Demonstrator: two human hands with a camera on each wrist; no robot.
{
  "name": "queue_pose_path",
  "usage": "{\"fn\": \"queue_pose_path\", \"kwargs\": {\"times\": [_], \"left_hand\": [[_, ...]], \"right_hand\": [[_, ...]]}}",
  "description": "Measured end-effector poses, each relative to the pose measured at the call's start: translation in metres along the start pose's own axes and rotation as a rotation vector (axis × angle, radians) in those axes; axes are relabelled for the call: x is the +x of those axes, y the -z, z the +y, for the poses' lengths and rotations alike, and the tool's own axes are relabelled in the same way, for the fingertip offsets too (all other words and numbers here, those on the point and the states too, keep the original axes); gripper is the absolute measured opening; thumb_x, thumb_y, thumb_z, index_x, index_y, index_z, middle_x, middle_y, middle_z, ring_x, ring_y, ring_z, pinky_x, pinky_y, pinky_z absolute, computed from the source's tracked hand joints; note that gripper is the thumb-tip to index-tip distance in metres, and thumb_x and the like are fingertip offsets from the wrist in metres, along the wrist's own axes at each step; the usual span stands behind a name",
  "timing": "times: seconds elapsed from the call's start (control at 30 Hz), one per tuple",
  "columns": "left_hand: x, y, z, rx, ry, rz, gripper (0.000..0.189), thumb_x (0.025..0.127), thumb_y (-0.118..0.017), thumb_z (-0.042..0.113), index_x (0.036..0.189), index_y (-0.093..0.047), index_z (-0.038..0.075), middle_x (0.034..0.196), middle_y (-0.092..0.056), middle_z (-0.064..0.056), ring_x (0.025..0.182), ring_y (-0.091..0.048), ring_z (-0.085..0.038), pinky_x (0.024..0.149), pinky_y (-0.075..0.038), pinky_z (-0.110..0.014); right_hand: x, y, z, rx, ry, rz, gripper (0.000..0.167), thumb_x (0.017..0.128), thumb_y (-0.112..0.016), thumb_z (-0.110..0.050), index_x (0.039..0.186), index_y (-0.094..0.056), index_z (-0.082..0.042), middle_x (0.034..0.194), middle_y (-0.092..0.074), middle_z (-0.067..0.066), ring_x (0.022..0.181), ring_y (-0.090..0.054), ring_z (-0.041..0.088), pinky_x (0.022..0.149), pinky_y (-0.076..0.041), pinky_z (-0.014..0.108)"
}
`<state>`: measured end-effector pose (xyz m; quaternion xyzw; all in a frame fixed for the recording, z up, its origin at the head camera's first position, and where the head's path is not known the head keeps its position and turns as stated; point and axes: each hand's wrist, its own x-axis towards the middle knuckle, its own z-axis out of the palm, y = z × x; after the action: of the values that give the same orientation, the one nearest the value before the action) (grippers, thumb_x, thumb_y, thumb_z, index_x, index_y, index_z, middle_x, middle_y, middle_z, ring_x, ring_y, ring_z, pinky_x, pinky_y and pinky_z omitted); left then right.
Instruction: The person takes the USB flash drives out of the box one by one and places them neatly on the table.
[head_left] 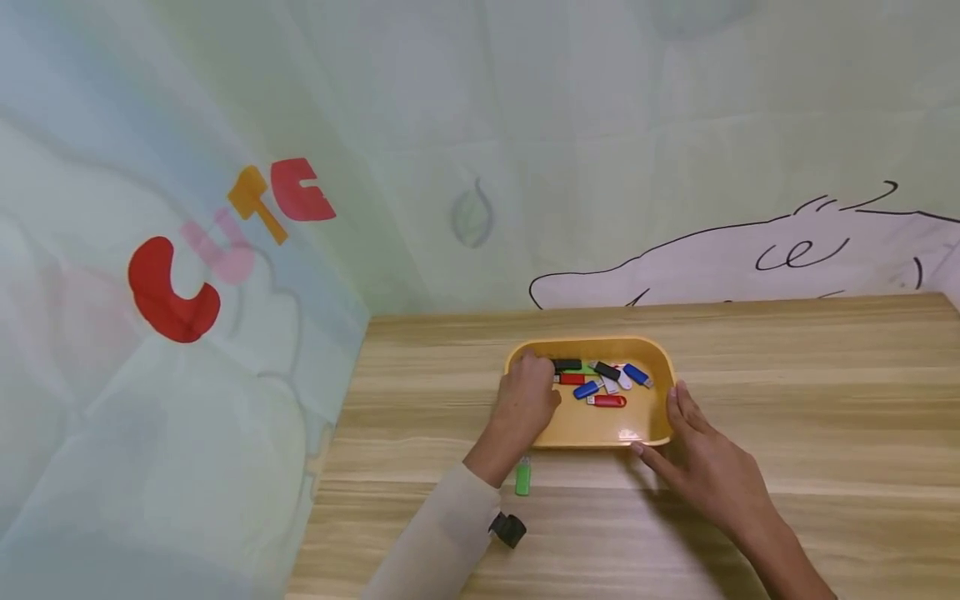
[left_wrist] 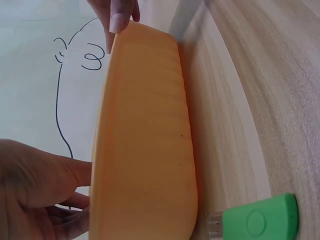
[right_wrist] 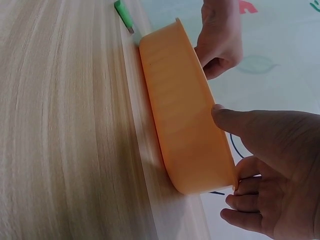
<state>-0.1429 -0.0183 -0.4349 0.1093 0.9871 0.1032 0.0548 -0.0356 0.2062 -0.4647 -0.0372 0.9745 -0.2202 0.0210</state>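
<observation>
A yellow-orange plastic tray (head_left: 592,429) stands on the table, holding several USB sticks: black, blue, red, white and green, such as a red one (head_left: 609,402) and a blue one (head_left: 636,374). My left hand (head_left: 527,400) reaches over the tray's left end with its fingers bent down inside. Its fingertips are hidden, so whatever lies between them does not show. At the near right corner my right hand (head_left: 712,467) holds the tray, thumb on the front rim and fingers at the right end. A green USB stick (left_wrist: 257,220) lies on the table in front of the tray.
The wood-patterned table (head_left: 420,392) meets a printed cloth backdrop (head_left: 420,208) behind it and on the left. A small black object (head_left: 508,529) sits beside the left sleeve (head_left: 442,533).
</observation>
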Motion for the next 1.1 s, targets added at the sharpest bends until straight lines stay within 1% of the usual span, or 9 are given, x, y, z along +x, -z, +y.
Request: {"fn": "queue_pose_path", "kwargs": {"times": [0.2, 0.33, 0.43, 0.53, 0.67, 0.73, 0.83, 1.1], "left_hand": [[-0.006, 0.008, -0.001, -0.04, -0.02, -0.006, 0.022, 0.092, -0.083, 0.015, 0.105, -0.076, -0.002, 0.115, -0.065, -0.012, 0.088, -0.064, -0.016, 0.076, -0.064, -0.035], [-0.011, 0.013, -0.002, -0.077, -0.044, 0.014, 0.017, 0.09, -0.083, 0.01, 0.099, -0.073, -0.001, 0.109, -0.064, -0.011, 0.084, -0.062, -0.016, 0.073, -0.062, -0.034], [-0.014, 0.015, -0.003, -0.102, -0.054, 0.02, 0.015, 0.089, -0.083, 0.008, 0.096, -0.072, 0.0, 0.103, -0.061, -0.008, 0.08, -0.059, -0.014, 0.068, -0.058, -0.03], [-0.018, 0.017, -0.002, -0.114, -0.057, 0.017, 0.018, 0.089, -0.084, 0.009, 0.1, -0.073, 0.0, 0.102, -0.06, -0.007, 0.08, -0.058, -0.014, 0.067, -0.056, -0.026], [-0.024, 0.02, 0.0, -0.113, -0.057, 0.024, 0.029, 0.089, -0.086, 0.012, 0.112, -0.075, -0.001, 0.109, -0.064, -0.008, 0.085, -0.061, -0.014, 0.076, -0.06, -0.024], [-0.027, 0.021, 0.001, -0.114, -0.061, 0.034, 0.032, 0.089, -0.087, 0.014, 0.114, -0.075, -0.001, 0.11, -0.064, -0.008, 0.085, -0.061, -0.015, 0.079, -0.061, -0.024], [-0.031, 0.024, 0.002, -0.125, -0.068, 0.047, 0.033, 0.088, -0.088, 0.013, 0.115, -0.076, -0.001, 0.11, -0.064, -0.008, 0.083, -0.061, -0.015, 0.079, -0.061, -0.024], [-0.045, 0.031, 0.002, -0.155, -0.099, 0.061, 0.041, 0.088, -0.086, 0.012, 0.124, -0.073, -0.004, 0.12, -0.066, -0.012, 0.091, -0.068, -0.019, 0.084, -0.063, -0.03]], "right_hand": [[0.0, 0.0, 0.001, 0.002, 0.001, -0.001, 0.102, 0.097, -0.069, -0.061, 0.162, -0.03, 0.007, 0.17, -0.027, 0.027, 0.14, -0.049, 0.054, 0.09, -0.056, 0.067], [0.0, 0.0, 0.001, 0.009, 0.008, 0.004, 0.101, 0.096, -0.071, -0.06, 0.161, -0.032, 0.007, 0.169, -0.028, 0.027, 0.139, -0.051, 0.055, 0.087, -0.057, 0.066], [-0.001, 0.0, 0.001, 0.01, 0.012, 0.008, 0.1, 0.096, -0.072, -0.058, 0.16, -0.033, 0.008, 0.169, -0.029, 0.028, 0.138, -0.052, 0.055, 0.085, -0.058, 0.065], [-0.001, 0.0, 0.001, 0.011, 0.01, 0.004, 0.101, 0.096, -0.071, -0.059, 0.161, -0.032, 0.008, 0.169, -0.029, 0.028, 0.138, -0.051, 0.054, 0.086, -0.058, 0.065], [-0.001, 0.0, 0.001, 0.012, 0.003, -0.004, 0.102, 0.097, -0.07, -0.061, 0.161, -0.03, 0.007, 0.169, -0.027, 0.028, 0.14, -0.049, 0.055, 0.085, -0.057, 0.065], [0.0, 0.0, 0.001, 0.012, 0.003, -0.006, 0.103, 0.096, -0.069, -0.062, 0.162, -0.029, 0.007, 0.169, -0.027, 0.028, 0.14, -0.049, 0.056, 0.085, -0.057, 0.066], [0.0, 0.0, 0.001, 0.014, 0.009, 0.002, 0.103, 0.096, -0.07, -0.061, 0.161, -0.03, 0.007, 0.169, -0.027, 0.028, 0.137, -0.051, 0.056, 0.084, -0.058, 0.065], [-0.001, 0.001, 0.0, 0.018, 0.005, -0.005, 0.103, 0.097, -0.069, -0.062, 0.163, -0.028, 0.006, 0.17, -0.026, 0.027, 0.137, -0.051, 0.056, 0.086, -0.057, 0.067]]}}
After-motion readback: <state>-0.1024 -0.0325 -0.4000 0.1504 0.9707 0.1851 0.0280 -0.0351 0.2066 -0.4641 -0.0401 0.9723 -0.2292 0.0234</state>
